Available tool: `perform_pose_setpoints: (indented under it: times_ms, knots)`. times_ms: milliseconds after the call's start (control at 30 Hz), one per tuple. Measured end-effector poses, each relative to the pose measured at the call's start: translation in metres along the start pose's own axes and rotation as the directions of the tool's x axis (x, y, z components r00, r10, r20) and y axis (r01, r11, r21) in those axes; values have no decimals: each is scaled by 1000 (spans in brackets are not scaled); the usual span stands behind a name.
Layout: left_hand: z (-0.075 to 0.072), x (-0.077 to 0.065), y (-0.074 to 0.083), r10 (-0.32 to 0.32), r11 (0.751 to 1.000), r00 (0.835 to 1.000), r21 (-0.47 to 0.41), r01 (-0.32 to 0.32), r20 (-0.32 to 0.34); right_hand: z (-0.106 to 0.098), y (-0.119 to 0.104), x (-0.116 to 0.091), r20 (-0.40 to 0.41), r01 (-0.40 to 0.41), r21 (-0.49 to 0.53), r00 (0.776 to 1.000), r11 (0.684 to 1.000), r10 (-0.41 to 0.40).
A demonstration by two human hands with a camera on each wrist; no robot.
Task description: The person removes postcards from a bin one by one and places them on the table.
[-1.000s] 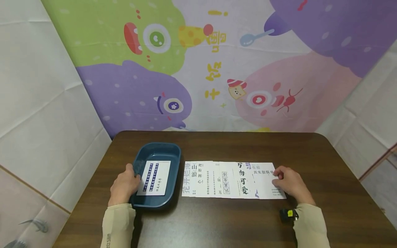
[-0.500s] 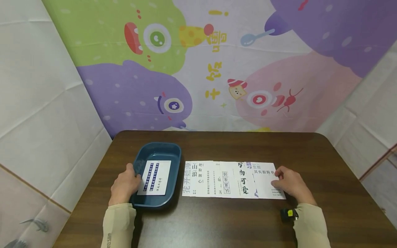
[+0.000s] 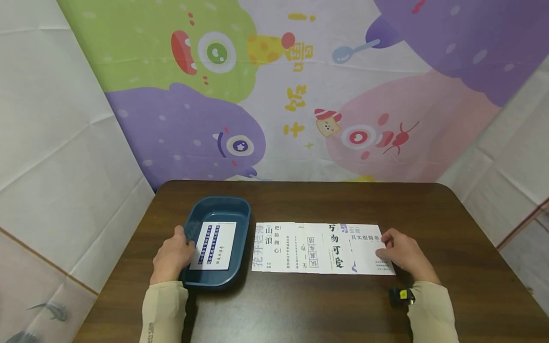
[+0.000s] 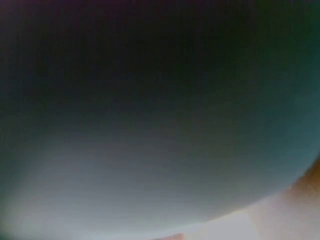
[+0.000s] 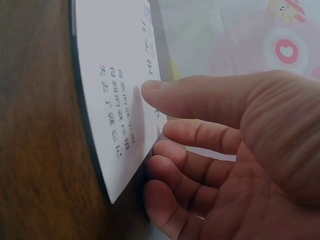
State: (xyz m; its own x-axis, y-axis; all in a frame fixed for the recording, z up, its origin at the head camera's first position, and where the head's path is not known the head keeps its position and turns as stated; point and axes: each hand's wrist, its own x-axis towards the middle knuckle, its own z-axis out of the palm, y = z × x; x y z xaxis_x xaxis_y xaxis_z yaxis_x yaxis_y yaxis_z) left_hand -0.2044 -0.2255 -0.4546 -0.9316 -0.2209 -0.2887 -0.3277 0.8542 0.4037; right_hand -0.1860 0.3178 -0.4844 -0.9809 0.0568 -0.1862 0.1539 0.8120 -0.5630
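Note:
On the left of the table, my left hand (image 3: 171, 255) grips the side rim of a dark blue tray (image 3: 224, 209). A white printed card (image 3: 214, 245) lies inside the tray. To its right, several overlapping white cards (image 3: 296, 247) with printed characters form a row. My right hand (image 3: 406, 253) pinches the right edge of the rightmost card (image 3: 365, 255). In the right wrist view, the thumb lies over that card's (image 5: 107, 100) edge, with the fingers curled beside and below it. The left wrist view shows only a blurred dark surface up close.
The brown wooden table (image 3: 300, 309) has rounded far corners. Behind it hangs a cartoon-printed cloth (image 3: 296, 157), and pale walls (image 3: 73, 166) stand on both sides. A black device with a yellow mark (image 3: 401, 296) sits by the right wrist.
Both hands, the tray and the row of cards stay nearly where they were. The right hand shifts very slightly to the right.

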Motion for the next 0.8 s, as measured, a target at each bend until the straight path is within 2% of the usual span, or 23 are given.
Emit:
perform_pose_setpoints:
  times_ms: [133,233,333,400,467,533,600,633,733,800]
  knots:
    - [0,0,0,4,1000,1000,0,-4,-3,-1,-1,-2,-5,-3,1,1000,1000,3]
    - [-1,0,-1,10,1000,1000,4,-10,-8,1,-15,-5,-37,2,-28,999,1000,-3]
    - [-2,-1,-3,20,1000,1000,8,-20,-16,7,-51,-11,-89,53,-84,994,995,-61]
    - [-3,-1,-4,24,1000,999,10,-24,-24,16,-85,-16,-119,133,-118,982,984,-147]
    - [-3,-2,-4,25,1000,999,10,-24,-31,30,-124,-24,-134,235,-130,958,963,-252]
    - [-2,-1,-3,31,999,999,11,-30,-36,50,-164,-33,-130,360,-129,918,924,-376]
    - [0,-1,-3,36,999,999,13,-35,-37,73,-201,-43,-125,490,-132,854,862,-505]
    - [0,-1,-2,39,999,999,12,-38,-37,84,-218,-47,-119,552,-131,816,824,-566]
    - [1,-1,-2,45,999,998,7,-45,-32,119,-261,-54,-111,710,-150,680,688,-725]
    - [1,0,-2,49,999,998,7,-49,-28,140,-283,-54,-104,760,-168,620,628,-778]
